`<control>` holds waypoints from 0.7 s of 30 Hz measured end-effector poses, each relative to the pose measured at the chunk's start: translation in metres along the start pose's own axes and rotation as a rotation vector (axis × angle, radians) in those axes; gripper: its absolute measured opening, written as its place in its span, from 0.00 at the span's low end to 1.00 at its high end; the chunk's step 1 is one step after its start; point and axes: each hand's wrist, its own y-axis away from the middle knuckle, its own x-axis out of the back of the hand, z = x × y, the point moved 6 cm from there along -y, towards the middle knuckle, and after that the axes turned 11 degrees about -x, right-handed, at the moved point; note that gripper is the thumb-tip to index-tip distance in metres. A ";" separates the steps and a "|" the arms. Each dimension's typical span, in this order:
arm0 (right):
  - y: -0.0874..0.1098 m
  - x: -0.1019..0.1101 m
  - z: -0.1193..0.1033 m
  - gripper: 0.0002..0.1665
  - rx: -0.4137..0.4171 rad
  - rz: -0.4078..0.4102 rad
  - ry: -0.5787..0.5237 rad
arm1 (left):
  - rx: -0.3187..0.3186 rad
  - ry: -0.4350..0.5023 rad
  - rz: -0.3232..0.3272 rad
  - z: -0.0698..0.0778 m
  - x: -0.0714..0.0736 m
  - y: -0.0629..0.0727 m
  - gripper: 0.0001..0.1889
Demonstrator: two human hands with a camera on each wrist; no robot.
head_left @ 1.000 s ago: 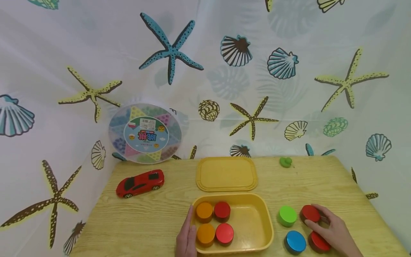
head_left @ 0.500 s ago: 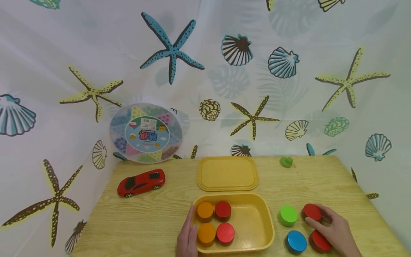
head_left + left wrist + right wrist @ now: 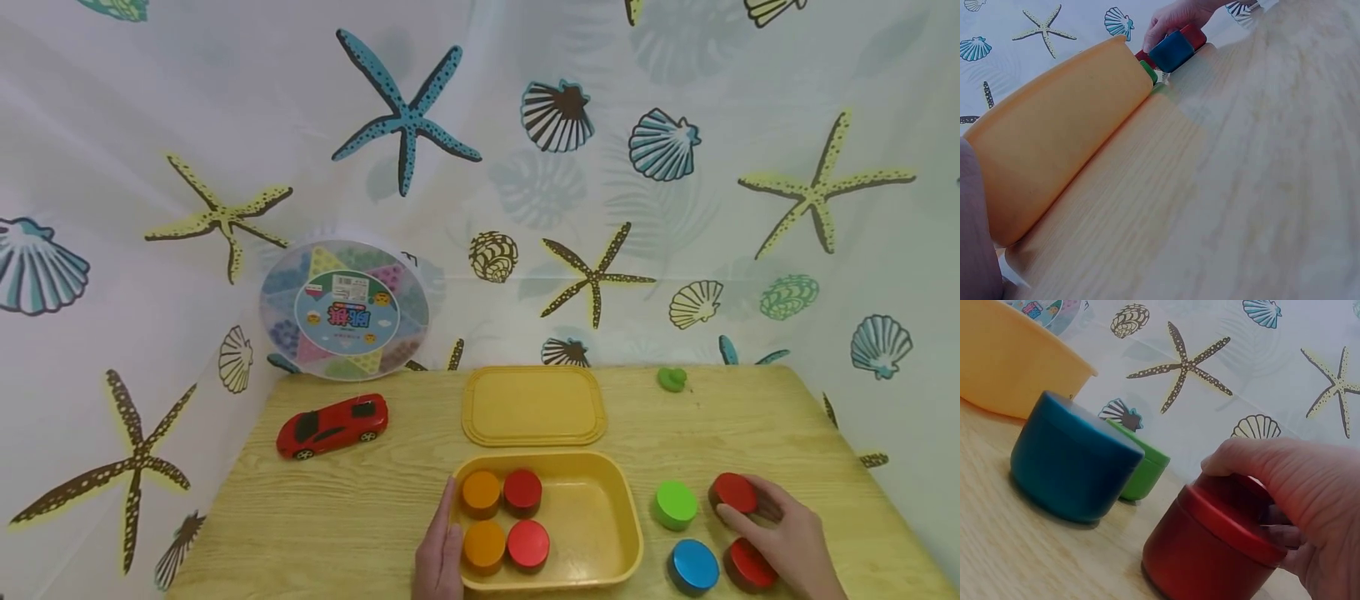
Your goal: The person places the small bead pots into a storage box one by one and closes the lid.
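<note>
In the head view, my right hand [image 3: 787, 533] grips the far red round tin [image 3: 733, 493] between thumb and fingers. The near red tin [image 3: 752, 565] sits under that hand; its lid seam shows in the right wrist view, where it partly hides the gripped one. To their left stand a green tin [image 3: 677, 504] and a blue tin [image 3: 693, 567]. My left hand [image 3: 440, 550] rests with straight fingers along the left wall of a yellow plastic box [image 3: 592, 533]. Inside the box are two orange tins [image 3: 484, 546] and two red tins [image 3: 528, 546], on its left side.
Behind the box lies a flat yellow lid [image 3: 534, 406]. A red toy car [image 3: 333, 427] stands at the back left, below a round Chinese checkers set [image 3: 347, 310] leaning on the patterned curtain [image 3: 510, 83]. A small green duck [image 3: 672, 380] sits at the back right.
The head view has shifted slightly. My right hand and the far red tin edge a little rightward from the green tin; my left hand stays at the box wall.
</note>
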 end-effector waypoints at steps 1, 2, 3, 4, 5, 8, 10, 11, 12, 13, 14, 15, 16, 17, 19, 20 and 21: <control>0.001 0.001 -0.001 0.48 -0.002 0.003 -0.009 | 0.001 -0.002 -0.001 0.000 0.000 0.000 0.27; 0.001 0.002 -0.002 0.49 -0.006 0.004 -0.018 | -0.004 -0.002 0.001 0.000 0.000 0.000 0.27; 0.002 0.004 -0.003 0.49 -0.010 0.005 -0.026 | -0.011 -0.003 0.006 0.001 0.000 0.000 0.27; 0.003 0.005 -0.005 0.49 -0.014 0.007 -0.035 | -0.020 -0.004 0.011 0.001 0.000 0.000 0.27; 0.004 0.006 -0.006 0.49 -0.017 0.009 -0.043 | -0.027 -0.004 0.016 0.002 0.000 0.001 0.27; 0.005 0.011 -0.014 0.47 -0.009 0.019 -0.065 | -0.051 0.002 0.027 0.002 0.000 0.002 0.27; 0.007 0.012 -0.020 0.46 -0.001 0.020 -0.082 | -0.056 0.007 0.029 0.003 -0.001 0.002 0.27; 0.008 0.012 -0.024 0.45 0.006 0.019 -0.089 | -0.056 0.009 0.029 0.003 -0.001 0.002 0.27; 0.009 0.013 -0.029 0.44 0.017 0.019 -0.093 | -0.056 0.009 0.029 0.003 -0.001 0.002 0.27; 0.010 0.012 -0.033 0.44 0.027 0.018 -0.097 | -0.055 0.011 0.029 0.003 -0.001 0.002 0.27; 0.010 0.012 -0.038 0.44 0.040 0.018 -0.097 | -0.051 0.008 0.028 0.002 -0.001 0.002 0.27; 0.011 0.011 -0.043 0.43 0.054 0.017 -0.097 | -0.049 0.006 0.028 0.002 -0.001 0.002 0.27; 0.012 0.010 -0.048 0.43 0.070 0.015 -0.099 | -0.048 0.004 0.027 0.002 -0.001 0.001 0.27; 0.013 0.009 -0.052 0.42 0.086 0.014 -0.098 | -0.046 0.001 0.024 0.002 -0.001 0.001 0.27; 0.015 0.006 -0.060 0.41 0.113 0.002 -0.103 | -0.048 -0.003 0.023 0.002 -0.001 0.001 0.27; 0.016 0.004 -0.064 0.40 0.125 -0.007 -0.108 | -0.051 -0.007 0.023 0.002 0.000 0.001 0.27; 0.017 0.001 -0.069 0.40 0.137 -0.016 -0.109 | -0.055 -0.008 0.025 0.002 0.000 0.001 0.27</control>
